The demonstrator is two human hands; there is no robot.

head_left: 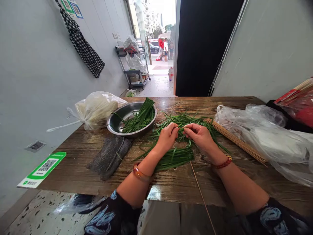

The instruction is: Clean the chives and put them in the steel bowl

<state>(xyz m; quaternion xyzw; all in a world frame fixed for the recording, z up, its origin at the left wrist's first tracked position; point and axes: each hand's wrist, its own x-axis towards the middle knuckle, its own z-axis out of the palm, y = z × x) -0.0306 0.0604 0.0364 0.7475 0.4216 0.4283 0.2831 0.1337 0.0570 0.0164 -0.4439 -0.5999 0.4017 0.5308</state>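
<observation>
Both hands meet above the middle of the table. With its fingers pinched together, my left hand [168, 134] grips a few garlic chives, a short green length showing at the fingertips. Close beside it, my right hand [199, 135] pinches the same chives from the other side. Loose garlic chives [176, 120] spread behind and under the hands. Nearer to me, a neat bunch of chives [176, 158] lies below my wrists. A single thin bamboo skewer [200, 192] sticks out from that bunch past the table's front edge.
A steel bowl [116, 129] with chives stands left, near a dark mesh cloth [109, 156] and a tied plastic bag [97, 107]. At right, a bundle of bamboo skewers [237, 142] lies against clear plastic bags [274, 140]. A payment-code card [44, 168] marks the left edge.
</observation>
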